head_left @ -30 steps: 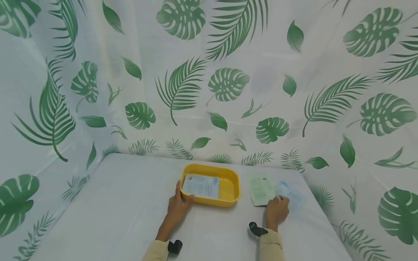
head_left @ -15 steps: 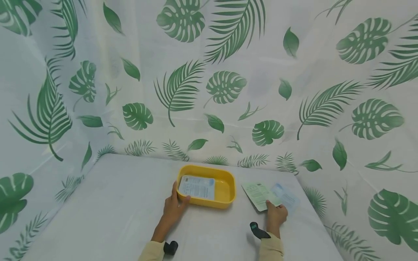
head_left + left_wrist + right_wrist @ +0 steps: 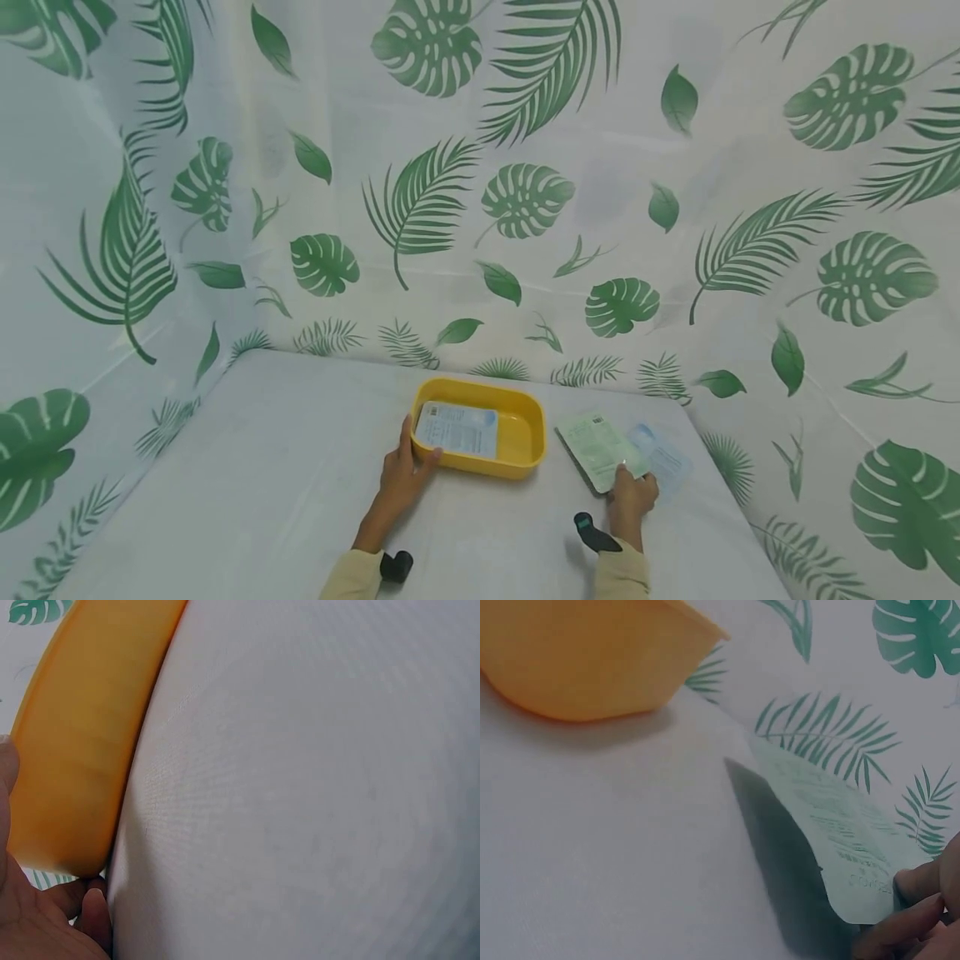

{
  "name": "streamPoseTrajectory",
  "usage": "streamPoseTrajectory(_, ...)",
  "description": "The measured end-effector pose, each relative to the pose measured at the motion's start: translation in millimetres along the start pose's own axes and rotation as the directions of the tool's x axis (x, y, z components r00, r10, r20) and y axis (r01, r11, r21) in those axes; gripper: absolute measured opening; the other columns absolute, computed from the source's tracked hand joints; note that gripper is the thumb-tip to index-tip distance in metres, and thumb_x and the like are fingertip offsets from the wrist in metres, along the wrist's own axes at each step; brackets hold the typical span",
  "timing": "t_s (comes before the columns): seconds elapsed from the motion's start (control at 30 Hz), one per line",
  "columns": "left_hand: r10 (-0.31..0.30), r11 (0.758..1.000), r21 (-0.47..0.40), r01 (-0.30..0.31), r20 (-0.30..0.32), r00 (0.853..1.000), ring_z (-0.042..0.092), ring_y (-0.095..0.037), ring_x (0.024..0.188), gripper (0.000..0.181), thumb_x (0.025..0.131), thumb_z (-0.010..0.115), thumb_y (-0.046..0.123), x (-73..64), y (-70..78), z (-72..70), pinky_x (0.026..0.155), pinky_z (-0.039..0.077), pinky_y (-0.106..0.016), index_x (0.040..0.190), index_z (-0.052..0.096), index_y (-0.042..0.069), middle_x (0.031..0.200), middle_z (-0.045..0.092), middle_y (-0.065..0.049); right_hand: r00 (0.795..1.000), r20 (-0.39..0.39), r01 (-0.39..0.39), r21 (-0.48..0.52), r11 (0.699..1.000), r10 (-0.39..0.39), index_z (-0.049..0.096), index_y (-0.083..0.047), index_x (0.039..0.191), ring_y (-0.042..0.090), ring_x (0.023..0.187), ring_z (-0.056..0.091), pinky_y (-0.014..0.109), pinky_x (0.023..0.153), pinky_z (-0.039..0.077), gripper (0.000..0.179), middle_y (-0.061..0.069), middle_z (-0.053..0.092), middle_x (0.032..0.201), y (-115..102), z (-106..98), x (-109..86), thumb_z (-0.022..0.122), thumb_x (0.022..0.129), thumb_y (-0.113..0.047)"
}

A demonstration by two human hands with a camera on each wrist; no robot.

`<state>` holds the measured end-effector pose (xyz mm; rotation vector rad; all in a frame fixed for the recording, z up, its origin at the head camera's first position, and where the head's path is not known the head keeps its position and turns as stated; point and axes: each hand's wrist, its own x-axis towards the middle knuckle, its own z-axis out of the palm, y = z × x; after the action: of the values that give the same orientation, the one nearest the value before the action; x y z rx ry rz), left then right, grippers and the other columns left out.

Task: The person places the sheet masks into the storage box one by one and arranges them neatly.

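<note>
My left hand (image 3: 403,483) grips the near left corner of a yellow plastic basin (image 3: 534,458), its thumb at the front rim and its fingers along the left side. Inside the basin, on the left, lies a flat light blue packet (image 3: 459,429) with printed text. My right hand (image 3: 632,498) pinches the near right corner of a light green printed packet (image 3: 597,448). In the right wrist view, the green packet (image 3: 840,832) is tilted, with a dark shadow under its raised edge. Another light blue packet (image 3: 660,454) lies behind and right of it, partly overlapped.
A white cloth (image 3: 247,467) covers the table. Behind it and at both sides hang white sheets (image 3: 442,308) printed with green leaves. The basin stands near the table's back edge. Black wrist mounts (image 3: 596,533) stick out from both sleeves.
My right hand has taken hold of the green packet, lifting and turning it to slant over the light blue packet's left side. The left hand keeps its grip on the basin; the view shifts slightly.
</note>
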<state>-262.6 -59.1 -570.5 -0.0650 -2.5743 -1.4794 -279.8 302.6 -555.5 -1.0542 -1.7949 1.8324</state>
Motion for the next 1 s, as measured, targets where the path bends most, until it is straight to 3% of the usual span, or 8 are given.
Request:
streamPoseTrajectory(0.1,-0.005,1.0,-0.007,0.005,0.008,1.0,0.041,-0.053,0.133,0.085,0.096,0.059,0.044,-0.3,-0.1,1.1,0.106,0.035,-0.061,0.156,0.012,0.006,0.148,0.038,-0.033,0.999,0.03,0.008,0.092,0.996,-0.011,0.021,0.0,0.153,0.034,0.142,0.037,0.037,0.112,0.037,0.056,0.021,0.03,0.157,-3,1,0.5,0.042,0.102,-0.011)
streamPoseTrajectory(0.2,0.005,1.0,0.008,-0.005,0.013,1.0,0.041,-0.053,0.132,0.085,0.096,0.058,0.044,0.3,-1.0,1.4,0.106,0.036,-0.061,0.156,0.011,0.006,0.147,0.039,-0.033,0.997,0.068,0.025,0.155,0.988,-0.036,0.023,-0.004,0.153,0.03,0.142,0.038,0.032,0.11,0.04,0.055,0.016,0.031,0.157,-9,4,0.3,0.045,0.104,-0.017)
streamPoseTrajectory(0.3,-0.003,1.0,0.016,0.003,0.013,1.0,0.042,-0.053,0.131,0.085,0.096,0.058,0.044,0.8,-1.8,0.6,0.105,0.036,-0.062,0.156,0.011,0.007,0.147,0.04,-0.033,0.987,0.135,0.065,0.131,0.989,-0.083,0.031,-0.007,0.151,0.024,0.13,0.052,0.024,0.096,0.05,0.056,0.015,0.04,0.151,-17,13,-2.8,0.05,0.103,-0.027)
streamPoseTrajectory(0.4,-0.013,1.0,0.012,0.012,0.011,1.0,0.041,-0.054,0.131,0.085,0.096,0.059,0.044,1.5,-2.1,0.5,0.105,0.035,-0.062,0.156,0.011,0.007,0.147,0.039,-0.033,0.964,0.23,0.12,0.062,0.991,-0.131,0.04,-0.007,0.146,0.01,0.103,0.063,0.02,0.077,0.054,0.056,0.012,0.054,0.133,-26,25,-8.0,0.056,0.099,-0.033)
streamPoseTrajectory(0.5,-0.024,1.0,0.0,0.024,0.013,1.0,0.041,-0.053,0.131,0.085,0.096,0.059,0.045,1.7,-2.5,2.4,0.106,0.035,-0.062,0.157,0.011,0.009,0.148,0.039,-0.032,0.933,0.318,0.188,-0.041,0.981,-0.165,0.048,-0.007,0.139,0.001,0.08,0.063,0.02,0.065,0.053,0.051,0.006,0.065,0.111,-34,38,-14.2,0.061,0.097,-0.032)
streamPoseTrajectory(0.6,-0.015,1.0,0.003,0.015,0.013,1.0,0.043,-0.054,0.13,0.085,0.096,0.058,0.046,2.4,-2.8,3.5,0.105,0.036,-0.062,0.156,0.012,0.008,0.148,0.038,-0.032,0.892,0.403,0.271,-0.116,0.956,-0.204,0.052,-0.004,0.132,0.003,0.071,0.064,0.023,0.061,0.052,0.044,0.008,0.071,0.098,-40,52,-21.6,0.063,0.097,-0.028)
streamPoseTrajectory(0.8,-0.022,1.0,-0.003,0.022,0.012,1.0,0.043,-0.055,0.129,0.085,0.095,0.058,0.046,0.4,-2.3,3.7,0.104,0.036,-0.063,0.156,0.011,0.009,0.146,0.04,-0.034,0.792,0.544,0.421,-0.161,0.893,-0.276,0.055,-0.001,0.126,0.01,0.071,0.067,0.025,0.06,0.054,0.035,0.02,0.072,0.098,-43,77,-35.3,0.062,0.097,-0.02)
streamPoseTrajectory(1.0,-0.048,0.999,0.002,0.048,0.014,0.999,0.039,-0.054,0.132,0.085,0.096,0.057,0.048,-0.3,-0.8,2.7,0.105,0.034,-0.063,0.157,0.01,0.013,0.149,0.038,-0.033,0.724,0.607,0.518,-0.164,0.839,-0.328,0.058,0.0,0.123,0.012,0.07,0.068,0.025,0.06,0.055,0.034,0.021,0.073,0.096,-48,99,-50.8,0.063,0.096,-0.02)
